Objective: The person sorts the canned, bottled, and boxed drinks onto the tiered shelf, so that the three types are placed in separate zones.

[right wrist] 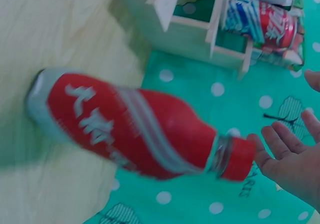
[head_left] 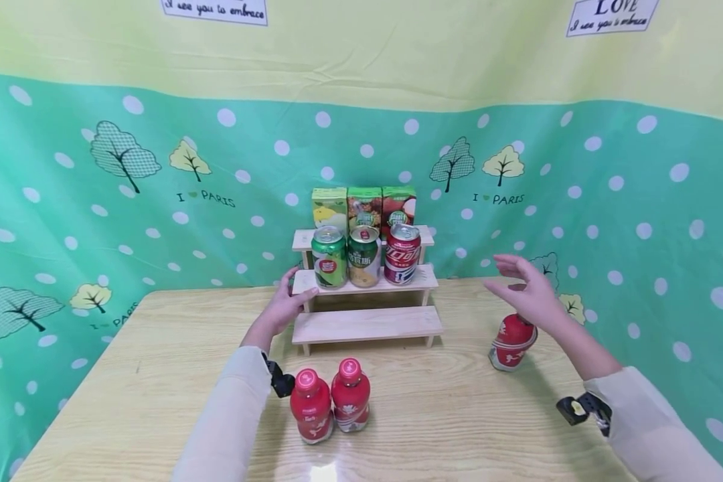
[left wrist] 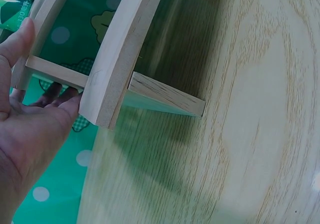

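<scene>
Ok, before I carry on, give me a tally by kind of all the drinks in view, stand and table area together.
Red bottles: 3
Cans: 3
Drink cartons: 3
Total: 9

Where my left hand [head_left: 284, 309] grips, the stepped stand [head_left: 367, 325] is bare wood, matt and smooth, with fine dark grain on its leg [left wrist: 167, 97]. Just past that grip, the cans [head_left: 364, 264] are glossy metal; the boxes [head_left: 364, 206] behind them look like smooth coated paper. Beside my right hand [head_left: 535, 294], the bottle [right wrist: 132, 126] looks like smooth plastic with a slight sheen. Beneath both hands, the tabletop [head_left: 434, 402] is wood-grained, softly glossy. My sleeves [head_left: 231, 408] are matt cloth.
</scene>
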Action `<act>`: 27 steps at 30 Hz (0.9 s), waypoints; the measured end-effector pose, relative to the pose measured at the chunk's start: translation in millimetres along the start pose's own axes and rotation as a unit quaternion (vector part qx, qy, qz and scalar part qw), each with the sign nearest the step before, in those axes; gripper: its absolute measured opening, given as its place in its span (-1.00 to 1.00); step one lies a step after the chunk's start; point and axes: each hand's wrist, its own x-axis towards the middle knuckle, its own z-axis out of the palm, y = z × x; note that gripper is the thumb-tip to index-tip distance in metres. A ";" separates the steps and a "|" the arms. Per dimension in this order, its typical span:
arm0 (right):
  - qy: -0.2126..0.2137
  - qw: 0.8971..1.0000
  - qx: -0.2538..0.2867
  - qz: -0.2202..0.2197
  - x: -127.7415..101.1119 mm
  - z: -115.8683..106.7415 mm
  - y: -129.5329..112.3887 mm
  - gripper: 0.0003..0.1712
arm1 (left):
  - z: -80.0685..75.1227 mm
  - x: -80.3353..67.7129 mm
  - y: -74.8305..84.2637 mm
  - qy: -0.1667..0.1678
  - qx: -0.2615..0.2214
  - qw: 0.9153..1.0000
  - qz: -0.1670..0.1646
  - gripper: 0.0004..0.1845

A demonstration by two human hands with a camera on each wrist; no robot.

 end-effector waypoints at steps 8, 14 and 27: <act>-0.012 0.999 -0.025 0.027 -14.8 -13.1 19.3 -0.30 | -0.1 0.5 0.5 0.000 -0.009 1.000 0.001 -0.08; -0.030 0.997 -0.043 0.054 -28.2 -22.3 33.1 -0.18 | 0.4 2.6 -1.3 0.003 -0.005 1.000 -0.001 -0.07; -0.069 0.991 -0.085 0.081 -52.3 -19.3 61.2 -0.07 | 0.8 0.4 0.4 0.000 -0.005 1.000 0.001 -0.08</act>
